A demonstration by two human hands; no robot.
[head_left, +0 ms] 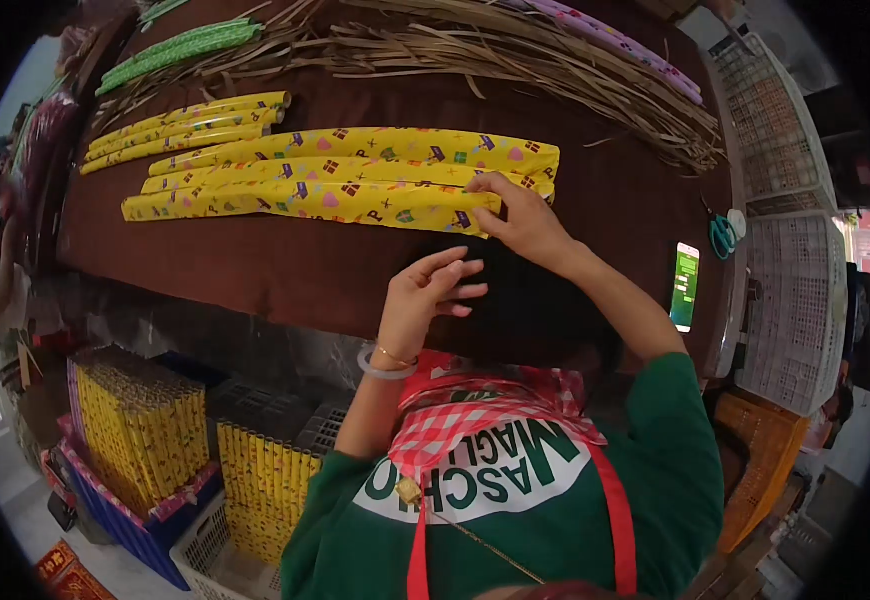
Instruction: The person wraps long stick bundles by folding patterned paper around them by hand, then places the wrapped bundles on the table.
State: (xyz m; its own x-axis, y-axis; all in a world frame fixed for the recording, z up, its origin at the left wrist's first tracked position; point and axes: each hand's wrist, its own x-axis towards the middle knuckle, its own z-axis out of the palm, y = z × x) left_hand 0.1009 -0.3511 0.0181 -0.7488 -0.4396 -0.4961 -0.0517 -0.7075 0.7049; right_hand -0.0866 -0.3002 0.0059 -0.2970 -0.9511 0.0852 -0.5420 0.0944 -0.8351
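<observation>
Long, glossy yellow wraps (355,180) with colourful printed motifs lie side by side, slightly creased, across the table (235,262), a smooth, dark brown top. The right hand (520,212) bends over their right end; whether its grip pinches the nearest one, I cannot tell. The left hand (435,288) hangs nearer, fingers loosely bent and apart. Slim rolls (185,138) lie left, dry, brittle-looking strips (515,55) farther; a lit phone (685,288) lies right, near plastic mesh baskets (795,300).
</observation>
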